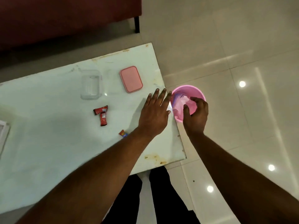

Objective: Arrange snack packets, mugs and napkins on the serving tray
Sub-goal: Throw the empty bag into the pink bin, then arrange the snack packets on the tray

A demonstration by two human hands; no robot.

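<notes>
1. The right hand (196, 115) hangs over the round pink plastic bucket (188, 102) on the floor just right of the table, fingers curled loosely down; whether they hold the crumpled whitish wrapper (186, 102) inside, I cannot tell.
2. The left hand (155, 113) lies flat and spread on the white table (48, 126) edge, gripping nothing.
3. The red snack packets (102, 115) lie mid-table, left of that hand; another small packet (123, 133) peeks beside the left wrist.
4. Risk: a sweeping left forearm could knock that packet off the table's near edge.
5. No mugs or tray are clearly visible.
</notes>
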